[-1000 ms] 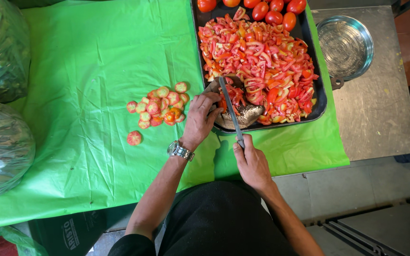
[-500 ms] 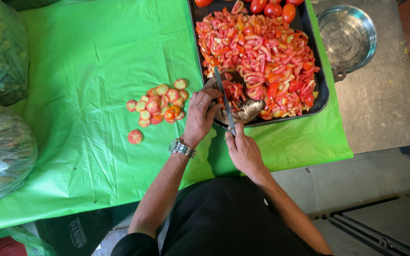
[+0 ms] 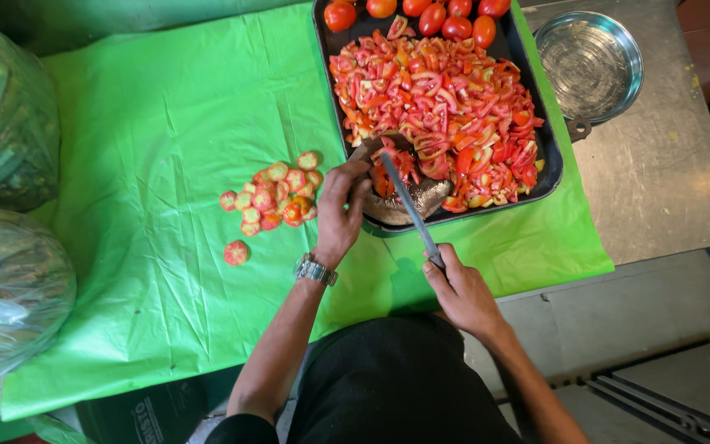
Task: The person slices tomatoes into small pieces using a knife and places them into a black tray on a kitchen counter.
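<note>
My right hand grips the handle of a long knife. Its blade slants up and left over a round dark cutting board in the near left corner of a black tray. A few cut tomato pieces lie on the board by the blade's tip. My left hand, with a metal watch on the wrist, has its fingers curled at the board's left edge. I cannot see if it holds anything. Chopped tomato fills the tray, with whole tomatoes at its far end.
A pile of tomato end slices lies on the green sheet left of my left hand, one slice apart below it. A steel bowl stands on the metal table at right. Two clear plastic bags bulge at the left.
My right hand has drawn back a little toward me with the knife, whose blade now slants more. My left hand stays at the board's edge. The view has shifted slightly.
</note>
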